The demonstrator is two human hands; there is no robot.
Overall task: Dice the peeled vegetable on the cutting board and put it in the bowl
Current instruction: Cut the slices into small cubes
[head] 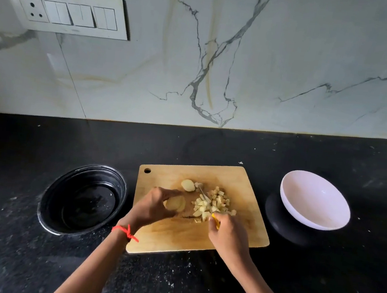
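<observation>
Right hand (226, 237) curled tight round a yellow-handled knife (215, 222). The blade is angled up and left, into the pile of potato cubes (212, 204) at mid-board. Left hand (154, 205), with a red thread (127, 231) on the wrist, has its fingers curled over a peeled potato chunk (176, 204). It holds the chunk on the wooden cutting board (177, 241), just left of the pile. A second peeled chunk (188, 185) lies loose beyond it, toward the board's far edge, beside the blade tip. White bowl (314, 201) sits on the black countertop (6, 257), just off the board's right edge. Round black basin (82, 200) sits off the board's left edge. Switch panel (65, 12) on the marble wall, upper left.
</observation>
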